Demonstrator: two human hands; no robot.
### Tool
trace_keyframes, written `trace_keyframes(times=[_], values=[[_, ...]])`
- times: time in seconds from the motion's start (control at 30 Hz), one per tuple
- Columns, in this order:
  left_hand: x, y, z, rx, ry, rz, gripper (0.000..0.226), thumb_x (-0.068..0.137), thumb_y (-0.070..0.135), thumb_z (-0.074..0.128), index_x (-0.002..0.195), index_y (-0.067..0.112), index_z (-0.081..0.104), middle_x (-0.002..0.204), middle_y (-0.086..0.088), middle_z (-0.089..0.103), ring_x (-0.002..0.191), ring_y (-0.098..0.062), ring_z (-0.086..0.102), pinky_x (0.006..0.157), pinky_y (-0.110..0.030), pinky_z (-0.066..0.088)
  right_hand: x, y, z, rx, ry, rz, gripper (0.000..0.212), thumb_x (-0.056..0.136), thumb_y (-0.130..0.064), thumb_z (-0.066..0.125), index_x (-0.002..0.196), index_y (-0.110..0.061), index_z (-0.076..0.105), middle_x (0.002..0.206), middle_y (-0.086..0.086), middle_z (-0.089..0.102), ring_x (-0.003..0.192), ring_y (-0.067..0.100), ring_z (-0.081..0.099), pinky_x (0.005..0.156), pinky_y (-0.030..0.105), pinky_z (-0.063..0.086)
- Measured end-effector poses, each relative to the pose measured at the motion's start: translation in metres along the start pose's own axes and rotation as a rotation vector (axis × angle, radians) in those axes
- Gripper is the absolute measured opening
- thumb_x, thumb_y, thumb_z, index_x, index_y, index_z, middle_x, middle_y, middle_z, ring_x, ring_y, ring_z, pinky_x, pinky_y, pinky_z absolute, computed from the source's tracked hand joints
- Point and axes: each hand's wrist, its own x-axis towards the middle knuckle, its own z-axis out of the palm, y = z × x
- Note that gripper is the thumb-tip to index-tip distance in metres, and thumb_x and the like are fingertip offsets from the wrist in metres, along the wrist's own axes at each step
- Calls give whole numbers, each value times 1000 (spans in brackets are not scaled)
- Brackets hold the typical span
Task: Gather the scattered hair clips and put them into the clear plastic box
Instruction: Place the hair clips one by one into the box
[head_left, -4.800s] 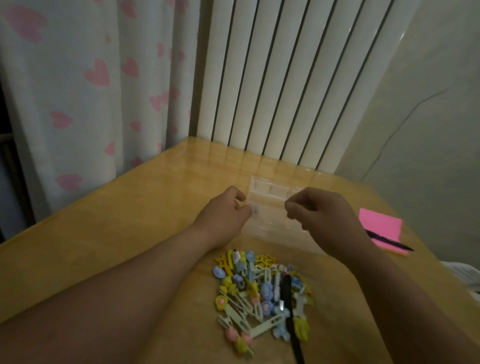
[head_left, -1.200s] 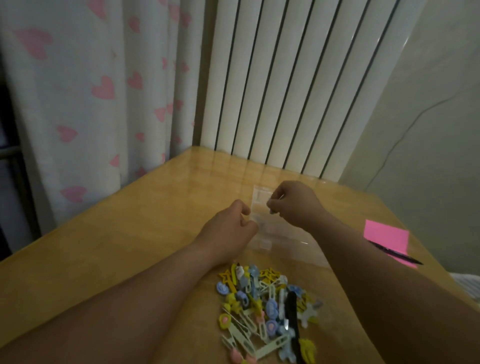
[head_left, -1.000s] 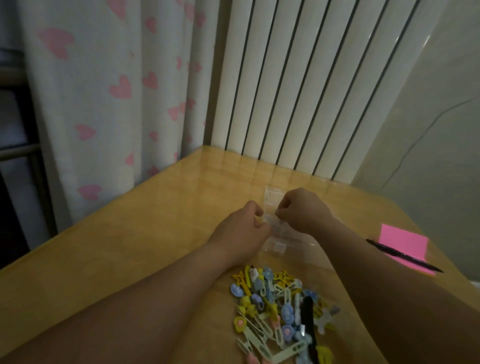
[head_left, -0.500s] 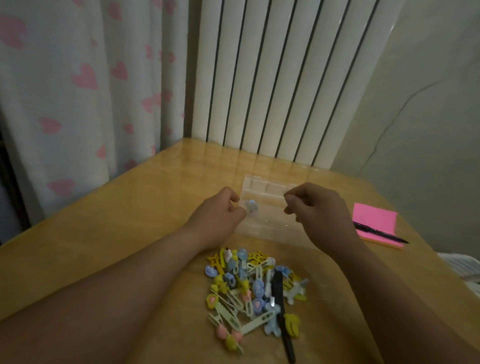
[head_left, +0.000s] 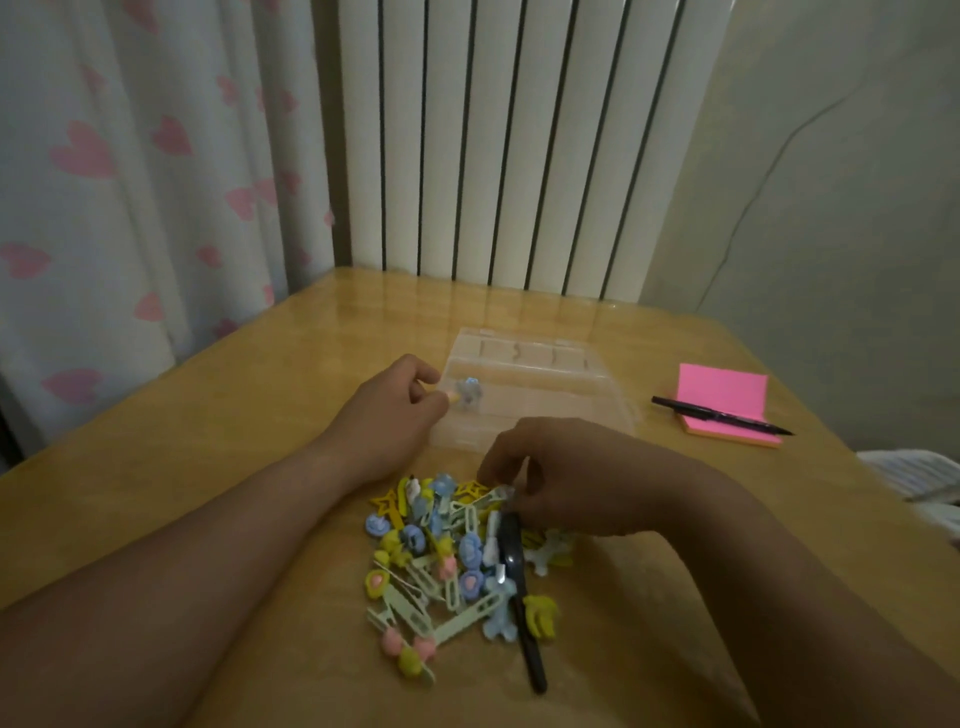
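On the wooden table (head_left: 208, 441), just beyond the person's forearms, a clear plastic box (head_left: 540, 400) lies open, its far side divided into small compartments. A single blue clip (head_left: 469, 392) sits inside it, at the left end. The left hand (head_left: 387, 415) rests at the box's left rim with its fingers curled and its fingertips right beside the blue clip. Whether they pinch the rim, hold the clip or hold nothing cannot be told. On the near side of the box, the pile of hair clips (head_left: 441, 551) lies heaped on the table in yellow, blue, pink and pale green. A long black piece (head_left: 519, 587) lies along the pile's right side, its end pointing toward the near edge of the table. The right hand (head_left: 566, 478) is lowered onto the far right edge of the pile, palm down. Its thumb and forefinger are bent together round a pale clip (head_left: 501, 492) that is touching the heap. To the right, well apart from the box, a pad of pink sticky notes (head_left: 722, 392) lies with a black pen (head_left: 719, 414) resting across its near side. Behind the table stand a white ribbed radiator (head_left: 509, 145) and, to its left, a white curtain (head_left: 130, 182) printed with pink hearts.
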Motion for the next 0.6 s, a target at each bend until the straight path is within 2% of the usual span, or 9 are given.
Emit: trace_keyframes(times=[0.07, 0.2, 0.37, 0.47, 0.6], values=[[0, 0, 0, -3, 3, 0, 26, 102, 41, 64, 121, 26, 60, 93, -1, 67, 85, -18, 64, 76, -38, 50, 1, 0, 1, -30, 16, 3, 23, 94, -32, 74, 117, -32, 72, 109, -16, 63, 91, 4, 60, 73, 15, 48], [-1, -1, 0, -13, -6, -4, 26, 101, 43, 65, 121, 27, 60, 93, 0, 67, 85, -18, 64, 80, -43, 53, 2, 4, 1, -77, 71, 37, 13, 92, -32, 77, 101, -25, 71, 93, -12, 62, 84, 8, 58, 66, 21, 45], [-1, 0, -1, -19, -19, -13, 25, 101, 41, 64, 121, 27, 59, 91, 1, 67, 85, -20, 65, 81, -45, 54, 3, 6, 2, -12, 111, 48, 10, 93, -29, 77, 101, -26, 72, 95, -13, 64, 85, 4, 59, 70, 19, 48], [-1, 0, -1, -25, -23, -14, 26, 102, 40, 64, 122, 26, 58, 89, 4, 66, 81, -17, 64, 75, -41, 51, 2, 8, -2, 9, 120, 46, 8, 92, -27, 78, 93, -27, 70, 92, -11, 66, 83, 6, 61, 66, 20, 46], [-1, 2, -1, -26, -22, -12, 25, 102, 39, 63, 123, 25, 58, 87, 4, 65, 78, -14, 62, 71, -37, 48, -2, 13, -9, 158, 150, 65, 6, 94, -25, 77, 92, -25, 71, 91, -6, 71, 80, 6, 66, 70, 23, 55]])
